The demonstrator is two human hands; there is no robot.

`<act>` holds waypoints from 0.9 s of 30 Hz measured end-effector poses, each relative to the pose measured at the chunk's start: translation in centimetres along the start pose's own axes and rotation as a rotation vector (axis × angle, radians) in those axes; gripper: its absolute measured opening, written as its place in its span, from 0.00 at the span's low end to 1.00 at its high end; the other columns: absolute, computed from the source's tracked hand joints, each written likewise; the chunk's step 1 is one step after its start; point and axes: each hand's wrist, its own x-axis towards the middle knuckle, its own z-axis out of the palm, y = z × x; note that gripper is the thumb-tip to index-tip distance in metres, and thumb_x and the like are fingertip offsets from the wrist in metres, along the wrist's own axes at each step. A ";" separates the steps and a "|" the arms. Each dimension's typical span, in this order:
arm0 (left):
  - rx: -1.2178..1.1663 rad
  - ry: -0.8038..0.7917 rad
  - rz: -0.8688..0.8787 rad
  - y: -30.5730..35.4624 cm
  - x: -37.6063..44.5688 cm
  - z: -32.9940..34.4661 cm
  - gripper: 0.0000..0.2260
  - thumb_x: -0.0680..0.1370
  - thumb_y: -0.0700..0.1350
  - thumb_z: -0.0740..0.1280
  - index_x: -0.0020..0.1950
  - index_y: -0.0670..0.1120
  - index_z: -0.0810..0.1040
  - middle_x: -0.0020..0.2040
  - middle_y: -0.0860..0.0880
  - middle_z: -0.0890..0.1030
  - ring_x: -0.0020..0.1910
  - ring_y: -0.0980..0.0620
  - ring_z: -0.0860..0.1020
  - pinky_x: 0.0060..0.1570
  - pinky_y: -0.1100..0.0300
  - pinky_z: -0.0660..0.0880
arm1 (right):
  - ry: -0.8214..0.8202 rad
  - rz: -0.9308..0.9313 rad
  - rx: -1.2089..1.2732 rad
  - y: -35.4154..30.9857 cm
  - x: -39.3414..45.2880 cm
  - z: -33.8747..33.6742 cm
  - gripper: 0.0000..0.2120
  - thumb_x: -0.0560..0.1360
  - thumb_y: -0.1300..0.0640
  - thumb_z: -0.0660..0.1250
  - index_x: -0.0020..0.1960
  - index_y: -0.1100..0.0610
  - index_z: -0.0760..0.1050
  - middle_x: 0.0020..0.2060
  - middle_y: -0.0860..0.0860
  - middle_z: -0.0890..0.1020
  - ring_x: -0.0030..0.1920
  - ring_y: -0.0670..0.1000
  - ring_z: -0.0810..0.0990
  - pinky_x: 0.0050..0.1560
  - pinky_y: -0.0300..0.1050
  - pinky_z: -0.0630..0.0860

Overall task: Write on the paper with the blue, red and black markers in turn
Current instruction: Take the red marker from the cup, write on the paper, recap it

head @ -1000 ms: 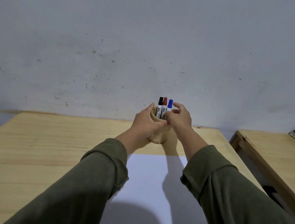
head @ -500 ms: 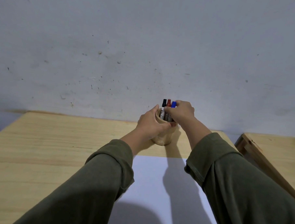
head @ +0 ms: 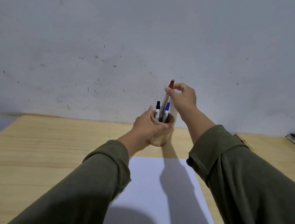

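Nearest us the white paper [head: 158, 188] lies blank on the wooden table [head: 40, 149], just short of the wooden cup [head: 160, 137]. Our left hand [head: 148, 125] grasps the cup's side, as it did a moment ago. Our right hand [head: 181, 96], which was down among the caps, has risen and pinches the red marker [head: 167, 95], now lifted mostly clear of the cup. The black marker [head: 157, 110] and blue marker [head: 166, 111] remain inside, so we seem to be starting out of order. Behind the cup stands a scuffed grey wall [head: 146, 35].
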 end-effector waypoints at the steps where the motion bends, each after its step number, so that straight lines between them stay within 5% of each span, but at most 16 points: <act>1: -0.010 -0.003 -0.006 0.1 -0.1 -0.1 0.49 0.64 0.57 0.76 0.77 0.50 0.50 0.73 0.54 0.66 0.71 0.52 0.65 0.56 0.65 0.63 | 0.008 -0.025 0.025 -0.5 -0.1 -0.3 0.04 0.72 0.50 0.70 0.42 0.47 0.74 0.60 0.52 0.78 0.66 0.54 0.71 0.64 0.52 0.69; 7: 0.118 0.001 0.003 0.6 -1.9 -2.3 0.55 0.60 0.66 0.73 0.77 0.51 0.47 0.77 0.49 0.58 0.76 0.45 0.58 0.72 0.45 0.59 | 0.031 -0.107 0.111 -3.5 -1.6 -1.5 0.08 0.75 0.53 0.67 0.51 0.55 0.77 0.50 0.48 0.79 0.54 0.49 0.76 0.59 0.47 0.72; 12: 0.177 0.117 0.078 0.2 -5.3 -5.8 0.40 0.71 0.60 0.68 0.76 0.47 0.54 0.75 0.50 0.64 0.74 0.47 0.61 0.72 0.51 0.60 | -0.035 -0.106 0.158 -4.7 -4.8 -1.4 0.09 0.75 0.54 0.67 0.51 0.57 0.77 0.47 0.51 0.83 0.48 0.48 0.79 0.46 0.39 0.72; 16: 0.150 0.237 0.161 0.5 -9.1 -9.3 0.27 0.76 0.54 0.66 0.73 0.48 0.65 0.70 0.51 0.72 0.71 0.50 0.68 0.68 0.58 0.62 | -0.135 -0.085 0.212 -4.0 -9.5 -0.8 0.07 0.74 0.56 0.68 0.50 0.58 0.78 0.41 0.50 0.84 0.45 0.45 0.82 0.48 0.40 0.76; 19: 0.087 0.291 0.208 1.4 -12.1 -11.3 0.18 0.77 0.51 0.65 0.66 0.50 0.73 0.65 0.52 0.77 0.67 0.53 0.71 0.61 0.65 0.63 | -0.217 -0.075 0.230 -3.1 -13.3 -0.1 0.07 0.75 0.58 0.68 0.51 0.60 0.79 0.39 0.49 0.83 0.38 0.38 0.80 0.43 0.30 0.73; 27: 0.102 0.153 0.267 2.4 -17.5 -12.8 0.09 0.74 0.49 0.69 0.54 0.53 0.82 0.53 0.56 0.82 0.57 0.62 0.74 0.53 0.72 0.64 | -0.421 -0.098 0.219 -2.1 -20.0 0.9 0.03 0.74 0.61 0.69 0.47 0.60 0.78 0.37 0.50 0.81 0.41 0.46 0.79 0.46 0.33 0.75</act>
